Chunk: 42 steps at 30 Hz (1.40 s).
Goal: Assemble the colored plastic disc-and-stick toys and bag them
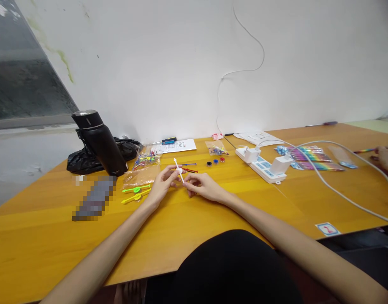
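A white arrow spinner point(180, 171) with a round middle is held upright, slightly tilted, above the table. My left hand point(164, 181) pinches it near its round middle. The fingers of my right hand point(204, 188) are closed at its lower end. Left of my left hand lie a green arrow spinner point(137, 189) and a yellow arrow spinner point(137, 196). Just behind the hands are a blue arrow point(190, 164) and a red arrow point(190, 171), partly hidden. Farther right sit a black disc point(209, 164), a blue disc point(215, 161) and a red disc point(222, 159).
A black bottle point(101, 143) stands left beside a black plastic bag point(78, 162) and parts bags point(146, 158). A power strip point(260, 165) with cables lies right, near packs of rainbow pencils point(317, 158). Another person's hand point(386, 159) holds a pencil at far right.
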Tool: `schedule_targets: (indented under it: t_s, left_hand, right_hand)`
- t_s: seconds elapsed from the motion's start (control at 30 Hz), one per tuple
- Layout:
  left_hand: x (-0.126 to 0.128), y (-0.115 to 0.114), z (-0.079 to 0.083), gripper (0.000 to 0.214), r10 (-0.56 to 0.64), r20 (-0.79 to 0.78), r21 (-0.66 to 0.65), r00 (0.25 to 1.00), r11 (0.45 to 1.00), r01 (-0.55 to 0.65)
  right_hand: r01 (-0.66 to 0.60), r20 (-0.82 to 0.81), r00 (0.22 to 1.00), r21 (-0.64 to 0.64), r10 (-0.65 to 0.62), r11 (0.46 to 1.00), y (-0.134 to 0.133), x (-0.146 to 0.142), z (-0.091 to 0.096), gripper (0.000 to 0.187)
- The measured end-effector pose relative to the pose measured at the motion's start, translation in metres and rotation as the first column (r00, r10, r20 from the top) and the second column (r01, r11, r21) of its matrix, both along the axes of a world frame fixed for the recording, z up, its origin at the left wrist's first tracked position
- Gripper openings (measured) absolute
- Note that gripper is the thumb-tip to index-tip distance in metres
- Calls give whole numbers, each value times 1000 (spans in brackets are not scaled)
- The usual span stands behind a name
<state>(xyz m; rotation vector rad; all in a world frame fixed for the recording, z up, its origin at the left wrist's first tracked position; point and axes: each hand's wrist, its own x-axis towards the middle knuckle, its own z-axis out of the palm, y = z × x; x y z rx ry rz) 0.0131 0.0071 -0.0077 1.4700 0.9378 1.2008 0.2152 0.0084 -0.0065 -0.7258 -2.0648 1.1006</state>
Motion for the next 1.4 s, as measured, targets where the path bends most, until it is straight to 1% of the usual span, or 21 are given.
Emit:
schedule_targets:
  t_s: [0.17, 0.27, 0.33, 0.47, 0.57, 0.77, 0.93, 1.07, 1.2, 1.3, 1.4]
  left_hand:
    - [1, 0, 0, 48, -28, 17, -13, 999, 1000, 28]
    - [1, 1, -3, 55, -33, 63, -50, 997, 998, 36]
    - [0, 2, -5, 56, -29, 78, -77, 996, 996, 35]
    - [-2, 5, -9, 45, -24, 78, -101, 997, 994, 32]
    - [-3, 7, -11, 39, -58, 66, -100, 996, 993, 64]
    - [-4, 10, -14, 36, -118, 34, -78, 992, 990, 120]
    - [-3, 9, -13, 36, -127, 9, -68, 992, 990, 128]
    - [-2, 8, -11, 36, -124, -6, -72, 992, 990, 123]
    - [-3, 9, -12, 35, -127, -27, -60, 991, 990, 126]
    - [-2, 8, -14, 32, -136, -77, -35, 988, 990, 134]
    - [0, 2, -13, 27, -159, -191, 44, 969, 984, 171]
  right_hand:
    - [5, -54, 998, -92, -10, 996, 2, 0, -1, 38]
    - [48, -122, 990, -152, -67, 987, 7, 1, -2, 37]
    - [84, -162, 981, -163, -111, 983, 11, 2, -1, 37]
    - [155, -206, 961, -155, -185, 976, 18, 4, 0, 38]
    - [189, -202, 955, -148, -217, 971, 21, 5, -2, 38]
    - [200, -149, 965, -105, -214, 974, 22, 6, -8, 36]
    - [200, -123, 970, -83, -209, 976, 20, 6, -4, 35]
    - [200, -132, 969, -74, -209, 977, 19, 6, -2, 35]
    - [209, -121, 969, -76, -217, 975, 18, 6, -1, 36]
    - [211, -119, 969, -65, -218, 975, 17, 6, 1, 37]
    - [201, -125, 971, -51, -206, 978, 16, 7, 1, 38]
